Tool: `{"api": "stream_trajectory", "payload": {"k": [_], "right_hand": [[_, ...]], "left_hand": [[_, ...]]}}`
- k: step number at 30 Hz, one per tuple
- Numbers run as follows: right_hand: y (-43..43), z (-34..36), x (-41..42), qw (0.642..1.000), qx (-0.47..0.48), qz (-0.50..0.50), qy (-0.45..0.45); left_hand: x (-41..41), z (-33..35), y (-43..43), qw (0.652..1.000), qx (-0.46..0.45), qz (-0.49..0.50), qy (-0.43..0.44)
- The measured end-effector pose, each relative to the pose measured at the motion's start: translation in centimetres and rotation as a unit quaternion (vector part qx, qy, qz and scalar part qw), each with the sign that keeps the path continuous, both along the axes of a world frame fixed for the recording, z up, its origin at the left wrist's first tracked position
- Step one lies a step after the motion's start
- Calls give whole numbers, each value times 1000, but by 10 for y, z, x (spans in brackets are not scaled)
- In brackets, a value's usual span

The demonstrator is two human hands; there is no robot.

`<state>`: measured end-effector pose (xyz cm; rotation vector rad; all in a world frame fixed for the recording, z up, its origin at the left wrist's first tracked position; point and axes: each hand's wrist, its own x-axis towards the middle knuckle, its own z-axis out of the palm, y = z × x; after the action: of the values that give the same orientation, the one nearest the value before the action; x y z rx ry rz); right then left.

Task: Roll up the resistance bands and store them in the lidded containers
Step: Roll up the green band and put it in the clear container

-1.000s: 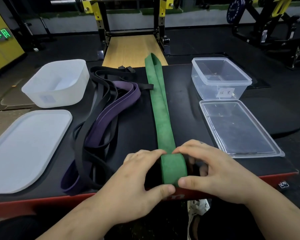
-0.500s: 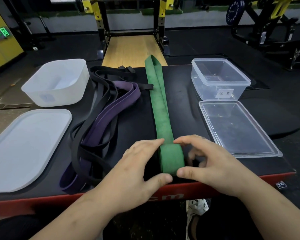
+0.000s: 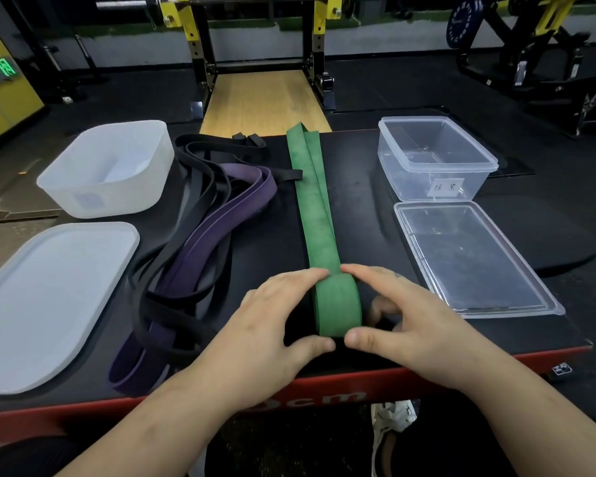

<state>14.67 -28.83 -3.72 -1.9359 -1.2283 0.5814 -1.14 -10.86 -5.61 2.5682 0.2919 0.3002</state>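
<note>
A green resistance band (image 3: 315, 215) lies lengthwise down the middle of the black platform (image 3: 365, 215), its near end wound into a roll (image 3: 338, 304). My left hand (image 3: 272, 325) grips the roll's left side, thumb at its near edge and fingers over the top. From the right, my right hand (image 3: 406, 315) holds the roll the same way. To the left lie a purple band (image 3: 200, 256) and tangled black bands (image 3: 172, 304). A clear container (image 3: 434, 156) stands open at the far right with its clear lid (image 3: 472, 259) in front.
A frosted white container (image 3: 111, 170) stands at the far left, its white lid (image 3: 45, 301) lying flat nearer me. The platform's red front edge (image 3: 289, 397) runs under my wrists. A squat rack (image 3: 255, 46) and gym machines stand beyond.
The green roll has moved farther away from me along the band and grown slightly thicker. Both hands moved forward with it.
</note>
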Motion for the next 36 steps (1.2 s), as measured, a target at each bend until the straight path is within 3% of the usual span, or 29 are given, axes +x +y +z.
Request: {"api": "stream_trajectory", "payload": {"k": [15,24,36], "right_hand": [[-10,9,-1,998,-32,27,47],[-10,6,-4,998,8,3,61],[-4,6,-2,999,-5,-6,48]], "left_hand": [[-17,-2,-4,999,-21,-21,14],[-12,-1,-2,998,-54,4,-14],[-2,0,5,999,-52,4,-9]]}}
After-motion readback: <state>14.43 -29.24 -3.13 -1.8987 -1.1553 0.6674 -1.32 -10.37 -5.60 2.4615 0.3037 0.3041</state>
